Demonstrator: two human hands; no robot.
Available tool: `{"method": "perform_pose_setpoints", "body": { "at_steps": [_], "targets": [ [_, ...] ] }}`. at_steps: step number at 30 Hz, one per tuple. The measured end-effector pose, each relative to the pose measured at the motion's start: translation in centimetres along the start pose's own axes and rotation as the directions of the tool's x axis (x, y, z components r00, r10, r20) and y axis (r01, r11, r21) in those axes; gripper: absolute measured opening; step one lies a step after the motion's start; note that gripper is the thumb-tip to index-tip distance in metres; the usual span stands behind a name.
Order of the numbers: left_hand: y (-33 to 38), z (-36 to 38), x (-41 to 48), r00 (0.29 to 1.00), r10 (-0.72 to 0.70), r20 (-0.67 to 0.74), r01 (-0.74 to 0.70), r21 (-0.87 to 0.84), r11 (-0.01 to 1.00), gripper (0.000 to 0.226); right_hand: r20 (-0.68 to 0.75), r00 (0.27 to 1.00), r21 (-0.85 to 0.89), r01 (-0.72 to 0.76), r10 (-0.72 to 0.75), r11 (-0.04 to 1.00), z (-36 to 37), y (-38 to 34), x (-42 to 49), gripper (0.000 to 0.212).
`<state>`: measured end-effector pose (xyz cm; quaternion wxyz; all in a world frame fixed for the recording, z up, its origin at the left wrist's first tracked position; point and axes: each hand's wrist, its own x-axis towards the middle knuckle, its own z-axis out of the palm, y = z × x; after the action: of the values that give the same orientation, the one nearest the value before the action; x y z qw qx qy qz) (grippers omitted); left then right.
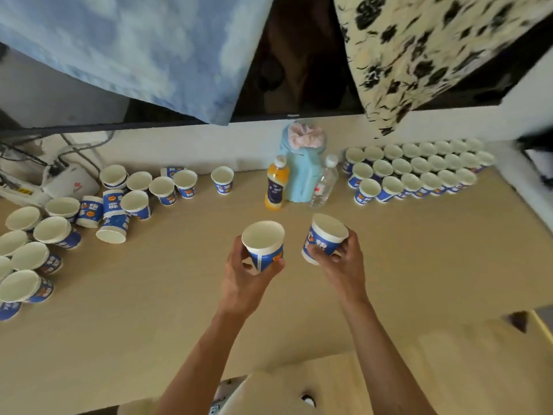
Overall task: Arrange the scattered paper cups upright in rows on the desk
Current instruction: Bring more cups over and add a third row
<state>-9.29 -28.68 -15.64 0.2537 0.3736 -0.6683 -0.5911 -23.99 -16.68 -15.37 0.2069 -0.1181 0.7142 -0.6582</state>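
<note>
Left hand (248, 274) and right hand (341, 259) each grip a blue-and-white paper cup (263, 245) mouth-up, probably headed for the tidy rows (419, 172) up right of them.

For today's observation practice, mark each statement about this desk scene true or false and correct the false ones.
1. Each hand holds a paper cup: left hand, right hand. True.
2. The neat rows stand at the desk's left. False: they stand at the right; the scattered cups are at the left.
3. An orange bottle stands beside a clear bottle. False: a light blue container stands between them.
4. Some scattered cups lie tipped. True.
</note>
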Motion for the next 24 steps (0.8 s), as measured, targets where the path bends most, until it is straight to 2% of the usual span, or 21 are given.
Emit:
{"method": "perform_pose_setpoints", "body": {
  "at_steps": [11, 16, 24],
  "targets": [
    [5.1, 16.9, -9.0, 0.987, 0.07, 0.143, -0.067, -0.022, 0.997, 0.06, -0.209, 0.978, 0.055, 0.01, 0.002, 0.998, -19.9, -0.3, -3.9, 0.062],
    [6.5, 22.3, -10.7, 0.968, 0.09, 0.233, -0.086, -0.023, 0.996, 0.055, -0.287, 0.957, 0.102, -0.014, 0.043, 0.995, -25.7, 0.0, -4.6, 0.072],
    [7.3, 31.6, -8.9, 0.932, 0.076, 0.355, -0.07, -0.029, 0.997, 0.048, -0.382, 0.921, 0.117, -0.031, 0.074, 0.993, -33.4, 1.2, -1.7, 0.075]
  ]
}}
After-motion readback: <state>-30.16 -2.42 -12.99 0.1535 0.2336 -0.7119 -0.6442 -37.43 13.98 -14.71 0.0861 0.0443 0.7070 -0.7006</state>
